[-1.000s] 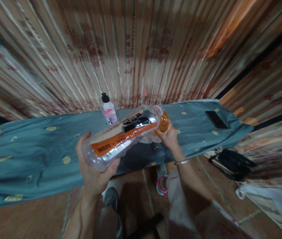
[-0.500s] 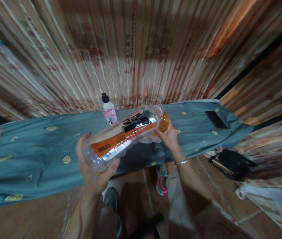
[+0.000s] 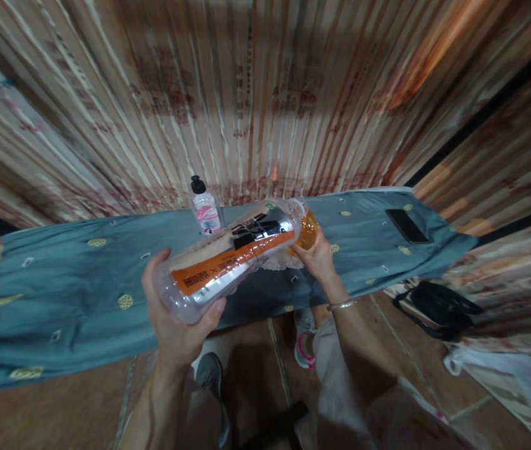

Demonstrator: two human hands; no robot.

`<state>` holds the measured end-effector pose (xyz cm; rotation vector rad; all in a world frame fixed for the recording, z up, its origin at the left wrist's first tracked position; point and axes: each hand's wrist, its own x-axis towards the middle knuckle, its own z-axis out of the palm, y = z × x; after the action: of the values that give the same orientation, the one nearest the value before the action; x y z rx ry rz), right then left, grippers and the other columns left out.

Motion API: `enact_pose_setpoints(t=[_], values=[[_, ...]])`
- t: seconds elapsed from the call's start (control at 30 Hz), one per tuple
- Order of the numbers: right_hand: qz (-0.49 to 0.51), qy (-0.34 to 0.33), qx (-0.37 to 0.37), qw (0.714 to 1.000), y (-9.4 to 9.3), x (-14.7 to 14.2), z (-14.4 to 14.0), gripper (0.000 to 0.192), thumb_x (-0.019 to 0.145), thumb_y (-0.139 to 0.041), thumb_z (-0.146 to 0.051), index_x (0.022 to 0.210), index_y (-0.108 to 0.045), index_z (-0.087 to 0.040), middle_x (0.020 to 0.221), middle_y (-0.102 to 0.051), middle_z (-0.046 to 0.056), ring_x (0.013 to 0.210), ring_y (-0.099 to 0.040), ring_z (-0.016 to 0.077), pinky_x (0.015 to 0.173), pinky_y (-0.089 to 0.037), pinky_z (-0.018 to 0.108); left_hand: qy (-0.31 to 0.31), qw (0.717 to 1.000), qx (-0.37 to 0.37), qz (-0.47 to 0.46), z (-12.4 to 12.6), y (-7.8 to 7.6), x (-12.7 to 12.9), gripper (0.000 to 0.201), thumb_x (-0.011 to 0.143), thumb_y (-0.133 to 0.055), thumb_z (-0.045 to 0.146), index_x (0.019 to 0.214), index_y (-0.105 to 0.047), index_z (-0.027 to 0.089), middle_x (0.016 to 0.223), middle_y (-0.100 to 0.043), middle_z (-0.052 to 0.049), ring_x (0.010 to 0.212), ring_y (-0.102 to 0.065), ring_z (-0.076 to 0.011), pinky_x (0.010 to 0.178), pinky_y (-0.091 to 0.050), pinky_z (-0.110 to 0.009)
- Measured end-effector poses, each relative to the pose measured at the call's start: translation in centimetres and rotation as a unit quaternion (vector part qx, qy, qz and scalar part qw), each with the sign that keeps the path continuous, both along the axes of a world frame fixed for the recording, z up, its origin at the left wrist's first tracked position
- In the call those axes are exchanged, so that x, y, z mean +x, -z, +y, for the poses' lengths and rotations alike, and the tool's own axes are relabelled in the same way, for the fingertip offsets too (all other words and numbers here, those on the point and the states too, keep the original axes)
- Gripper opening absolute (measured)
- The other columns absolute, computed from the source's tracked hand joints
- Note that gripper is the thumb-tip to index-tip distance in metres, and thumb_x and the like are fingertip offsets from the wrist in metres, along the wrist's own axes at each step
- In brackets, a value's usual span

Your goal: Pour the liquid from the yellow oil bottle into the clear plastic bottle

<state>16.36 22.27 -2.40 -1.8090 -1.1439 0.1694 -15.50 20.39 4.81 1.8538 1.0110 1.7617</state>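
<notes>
My left hand (image 3: 174,312) grips the base of a large clear plastic bottle (image 3: 232,256) with an orange, silver and black label. The bottle lies tilted in the air, base low at the left and far end higher at the right. At that far end my right hand (image 3: 316,253) has its fingers closed around an amber-coloured see-through container (image 3: 308,228); its exact kind is unclear. The two touch or overlap there, and the join is hidden. Crinkled clear plastic (image 3: 282,261) shows under the far end. A small pump-top bottle (image 3: 207,209) with a pink label stands behind.
A teal patterned cloth (image 3: 82,281) covers the long table. A dark phone (image 3: 406,225) lies at its right. Striped printed curtains (image 3: 242,94) hang behind. On the floor to the right is a black bag (image 3: 441,306). My shoes (image 3: 209,375) are below the table edge.
</notes>
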Motion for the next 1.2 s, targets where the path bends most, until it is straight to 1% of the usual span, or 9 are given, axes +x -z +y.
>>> enact_pose_setpoints(t=[0.23, 0.53, 0.73, 0.9, 1.03, 1.2], values=[[-0.006, -0.001, 0.004, 1.000, -0.03, -0.05, -0.04, 0.095, 0.071, -0.088, -0.073, 0.141, -0.061, -0.015, 0.125, -0.081, 0.021, 0.115, -0.078, 0.0413, 0.101, -0.063, 0.056, -0.005, 1.000, -0.012, 0.000, 0.00, 0.20, -0.09, 0.091, 0.074, -0.091, 0.056, 0.157, -0.058, 0.035, 0.133, -0.064, -0.009, 0.111, -0.066, -0.0334, 0.103, -0.058, -0.054], [-0.003, -0.008, -0.008, 1.000, -0.18, 0.00, -0.08, 0.093, 0.071, -0.087, -0.071, 0.141, -0.061, -0.015, 0.125, -0.080, 0.020, 0.116, -0.078, 0.0413, 0.101, -0.063, 0.056, -0.001, 1.000, -0.008, -0.002, -0.10, 0.06, -0.14, 0.090, 0.075, -0.090, 0.056, 0.158, -0.057, 0.040, 0.130, -0.064, -0.007, 0.110, -0.065, -0.0316, 0.101, -0.058, -0.050], [-0.006, -0.004, 0.005, 1.000, 0.27, 0.17, 0.10, 0.093, 0.070, -0.087, -0.073, 0.140, -0.062, -0.017, 0.123, -0.081, 0.019, 0.113, -0.079, 0.0406, 0.099, -0.064, 0.055, -0.006, 1.000, -0.002, 0.004, -0.13, -0.08, -0.07, 0.094, 0.077, -0.089, 0.056, 0.162, -0.054, 0.037, 0.125, -0.065, -0.009, 0.103, -0.068, -0.0315, 0.095, -0.062, -0.050], [-0.014, -0.011, 0.016, 1.000, 0.50, 0.21, 0.10, 0.089, 0.073, -0.086, -0.072, 0.139, -0.062, -0.018, 0.124, -0.081, 0.018, 0.115, -0.078, 0.0396, 0.099, -0.064, 0.054, -0.011, 1.000, -0.001, 0.010, -0.10, -0.13, -0.11, 0.097, 0.076, -0.089, 0.056, 0.163, -0.052, 0.038, 0.123, -0.066, -0.007, 0.100, -0.069, -0.0300, 0.092, -0.062, -0.049], [-0.012, -0.007, 0.010, 1.000, 0.37, 0.13, 0.06, 0.092, 0.071, -0.088, -0.070, 0.141, -0.061, -0.017, 0.126, -0.080, 0.019, 0.116, -0.078, 0.0393, 0.100, -0.064, 0.054, -0.009, 1.000, -0.010, 0.004, -0.10, -0.09, -0.23, 0.099, 0.075, -0.090, 0.055, 0.164, -0.050, 0.039, 0.123, -0.065, -0.006, 0.101, -0.068, -0.0292, 0.092, -0.062, -0.047], [-0.013, -0.012, -0.004, 1.000, -0.11, -0.01, 0.00, 0.092, 0.072, -0.088, -0.069, 0.142, -0.060, -0.016, 0.127, -0.080, 0.020, 0.116, -0.078, 0.0402, 0.100, -0.064, 0.054, 0.005, 0.999, -0.036, -0.021, -0.18, 0.03, -0.29, 0.102, 0.071, -0.093, 0.053, 0.163, -0.052, 0.034, 0.120, -0.065, -0.007, 0.099, -0.067, -0.0290, 0.094, -0.061, -0.048]])
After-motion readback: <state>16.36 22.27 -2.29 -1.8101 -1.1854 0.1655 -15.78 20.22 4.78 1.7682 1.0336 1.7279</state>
